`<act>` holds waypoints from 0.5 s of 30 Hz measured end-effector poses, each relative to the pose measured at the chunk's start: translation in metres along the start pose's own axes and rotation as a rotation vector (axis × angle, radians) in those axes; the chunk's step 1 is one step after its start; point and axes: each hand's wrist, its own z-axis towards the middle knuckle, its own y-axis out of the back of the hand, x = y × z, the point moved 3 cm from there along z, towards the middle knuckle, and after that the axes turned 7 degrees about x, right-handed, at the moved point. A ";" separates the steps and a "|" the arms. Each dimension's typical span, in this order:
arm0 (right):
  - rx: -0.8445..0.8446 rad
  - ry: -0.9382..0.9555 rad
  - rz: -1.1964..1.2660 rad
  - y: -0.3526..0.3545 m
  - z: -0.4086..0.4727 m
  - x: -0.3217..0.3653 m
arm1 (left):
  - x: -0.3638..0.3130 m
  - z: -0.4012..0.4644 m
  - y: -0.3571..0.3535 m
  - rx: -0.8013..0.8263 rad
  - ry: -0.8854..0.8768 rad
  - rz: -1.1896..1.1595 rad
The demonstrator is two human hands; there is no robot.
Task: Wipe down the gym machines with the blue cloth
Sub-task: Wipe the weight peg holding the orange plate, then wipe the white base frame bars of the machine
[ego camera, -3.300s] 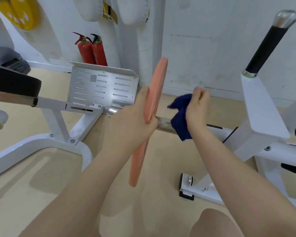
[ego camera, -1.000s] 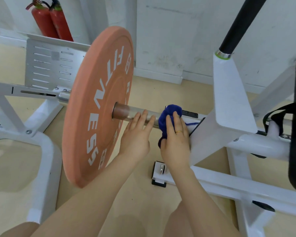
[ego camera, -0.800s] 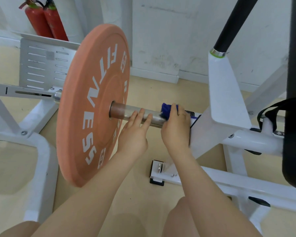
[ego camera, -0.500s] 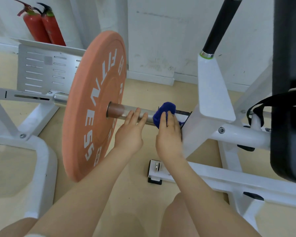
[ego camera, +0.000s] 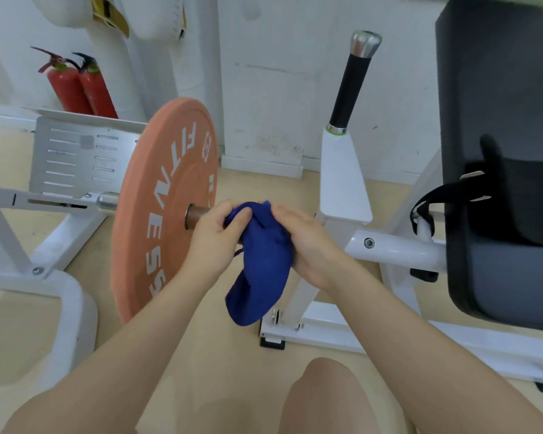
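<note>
Head view: the blue cloth (ego camera: 264, 261) is held just right of the orange weight plate (ego camera: 160, 214), pinched by the left hand (ego camera: 215, 236) and gripped by the right hand (ego camera: 308, 242).

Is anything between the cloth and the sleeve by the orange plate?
Only the left hand, which pinches the blue cloth in front of the sleeve beside the plate. The right hand holds the cloth's other side.

Soft blue cloth (ego camera: 264, 264); matt orange plate (ego camera: 157, 214); glossy white frame (ego camera: 395, 245).
</note>
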 end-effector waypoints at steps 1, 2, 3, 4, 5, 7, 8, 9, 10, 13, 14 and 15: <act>-0.015 -0.002 0.016 0.001 0.001 -0.002 | -0.002 0.001 0.001 -0.059 -0.011 0.077; -0.034 -0.001 -0.048 0.002 0.001 -0.004 | -0.004 0.002 0.001 -0.112 -0.037 0.144; -0.047 0.002 -0.166 0.003 0.002 -0.007 | -0.005 0.004 0.002 -0.143 -0.068 0.174; -0.063 0.004 -0.303 0.004 0.003 -0.010 | -0.005 0.007 0.004 -0.164 -0.085 0.155; -0.083 -0.001 -0.421 0.004 0.002 -0.012 | -0.005 0.010 0.008 -0.183 -0.076 0.092; -0.105 -0.036 -0.598 0.006 0.002 -0.013 | -0.001 0.019 0.018 -0.238 -0.041 -0.016; -0.090 -0.072 -0.633 0.007 0.002 -0.014 | -0.002 0.024 0.023 -0.263 -0.049 -0.014; -0.077 -0.116 -0.641 0.005 0.002 -0.015 | -0.005 0.028 0.026 -0.269 -0.064 0.007; -0.074 -0.155 -0.638 0.003 0.001 -0.015 | -0.010 0.032 0.028 -0.252 -0.077 0.019; -0.097 -0.289 -0.601 -0.006 -0.004 -0.007 | -0.033 0.040 0.028 -0.151 -0.018 -0.031; -0.079 -0.330 -0.620 -0.011 -0.010 0.002 | -0.042 0.040 0.025 -0.114 0.037 -0.094; -0.056 -0.360 -0.673 -0.018 -0.018 0.016 | -0.054 0.039 0.022 -0.081 0.103 -0.181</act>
